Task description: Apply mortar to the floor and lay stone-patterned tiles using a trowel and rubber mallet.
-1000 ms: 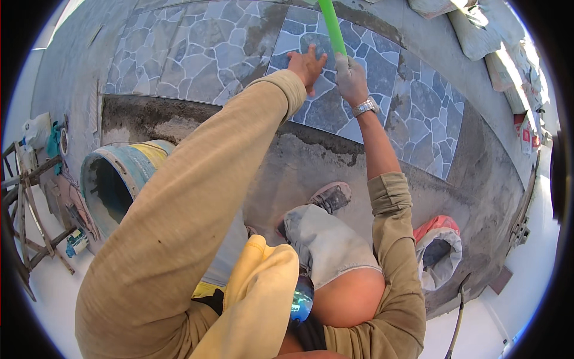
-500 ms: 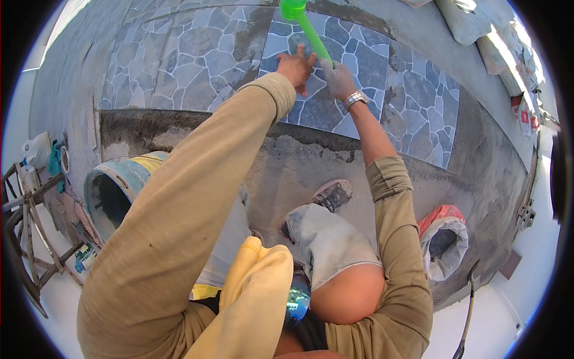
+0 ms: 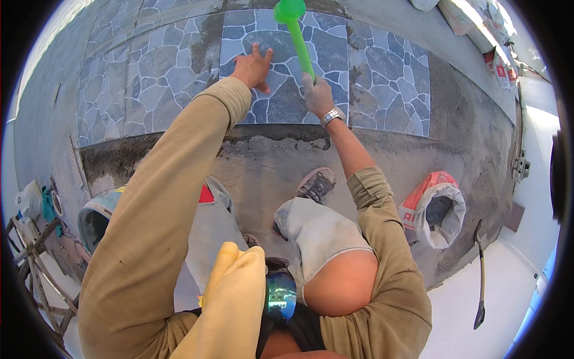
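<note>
My left hand (image 3: 253, 69) rests with spread fingers on a blue-grey floor tile (image 3: 284, 99) patterned like irregular stones with pale joints. To its right, my right hand (image 3: 318, 97) grips the handle of a bright green mallet (image 3: 302, 51). The mallet's round head (image 3: 290, 9) points away from me, over the far part of this same tile; whether it touches the tile I cannot tell. A metal watch (image 3: 332, 116) circles my right wrist, and that hand looks dusted with grey.
More patterned tiles (image 3: 170, 66) lie on both sides. At left stand a bucket (image 3: 98, 218) and a wooden stand (image 3: 36, 254). A rolled-open red and white sack (image 3: 445, 218) and a long-handled tool (image 3: 481, 272) are at right. Filled sacks (image 3: 457, 15) lie far right.
The whole view has shifted, so the tiles sit further left. Over the tile, my right hand and the mallet have moved right, away from my left hand, which keeps its place on the tile.
</note>
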{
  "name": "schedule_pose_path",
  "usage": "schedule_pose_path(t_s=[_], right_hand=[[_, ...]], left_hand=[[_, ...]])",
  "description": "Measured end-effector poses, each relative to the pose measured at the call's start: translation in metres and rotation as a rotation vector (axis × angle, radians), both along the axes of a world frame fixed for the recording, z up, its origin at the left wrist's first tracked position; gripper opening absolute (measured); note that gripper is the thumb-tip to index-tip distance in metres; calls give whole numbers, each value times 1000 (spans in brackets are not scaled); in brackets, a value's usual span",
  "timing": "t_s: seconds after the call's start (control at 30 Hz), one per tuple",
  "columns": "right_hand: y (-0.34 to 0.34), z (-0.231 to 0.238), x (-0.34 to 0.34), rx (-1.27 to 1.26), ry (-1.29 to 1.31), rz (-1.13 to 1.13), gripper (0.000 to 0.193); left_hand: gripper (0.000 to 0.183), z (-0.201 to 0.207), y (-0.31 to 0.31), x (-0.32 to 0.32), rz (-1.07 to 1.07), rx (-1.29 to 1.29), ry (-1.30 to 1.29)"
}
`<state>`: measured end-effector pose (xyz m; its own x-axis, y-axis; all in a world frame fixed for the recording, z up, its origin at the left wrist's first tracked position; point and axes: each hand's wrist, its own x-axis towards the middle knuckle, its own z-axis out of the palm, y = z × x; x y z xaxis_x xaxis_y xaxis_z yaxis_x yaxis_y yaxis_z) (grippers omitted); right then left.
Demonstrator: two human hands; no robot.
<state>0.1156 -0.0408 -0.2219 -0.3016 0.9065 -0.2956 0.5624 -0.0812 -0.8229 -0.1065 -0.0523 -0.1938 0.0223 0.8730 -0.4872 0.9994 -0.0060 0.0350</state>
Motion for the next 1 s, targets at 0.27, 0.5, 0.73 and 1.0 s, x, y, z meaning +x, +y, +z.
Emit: schedule_pose_path(t_s=[0.27, 0.5, 0.73, 1.0], right_hand=[[-19, -1, 23, 148, 109, -166, 55], [-61, 16, 44, 11, 210, -214, 53], [-135, -18, 100, -103, -63, -158, 63], [-129, 28, 100, -264, 133, -245, 45]], left_hand=[[130, -6, -1, -6, -15, 14, 23], [127, -14, -6, -14, 1, -2, 51], [122, -4, 1, -1, -54, -10, 203], [115, 1, -9, -5, -161, 29, -23]])
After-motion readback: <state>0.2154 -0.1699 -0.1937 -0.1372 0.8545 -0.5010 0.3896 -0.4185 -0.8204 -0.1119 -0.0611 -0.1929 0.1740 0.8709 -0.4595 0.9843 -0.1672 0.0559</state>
